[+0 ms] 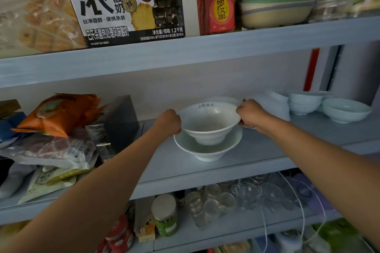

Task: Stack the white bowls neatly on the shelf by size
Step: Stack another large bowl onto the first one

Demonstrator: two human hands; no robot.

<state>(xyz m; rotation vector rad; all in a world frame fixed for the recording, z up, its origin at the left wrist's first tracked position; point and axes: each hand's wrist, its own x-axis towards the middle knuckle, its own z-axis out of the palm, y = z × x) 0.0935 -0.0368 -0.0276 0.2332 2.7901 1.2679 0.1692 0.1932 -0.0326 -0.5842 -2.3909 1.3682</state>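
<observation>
Clasping one upper bowl (208, 121) by its rim, left hand (168, 122) and right hand (249, 115) hold it over one lower bowl (205, 151)

wide white bowls (208, 121) (205, 151): 2 (one over other) | hands (168, 122) (249, 114): 2

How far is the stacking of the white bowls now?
Done: the lower bowl stands on the middle shelf. In hand: the left hand and right hand hold the upper bowl by its rim, partly inside it. Left: the small bowls at the right, two stacked, one low bowl apart.
</observation>
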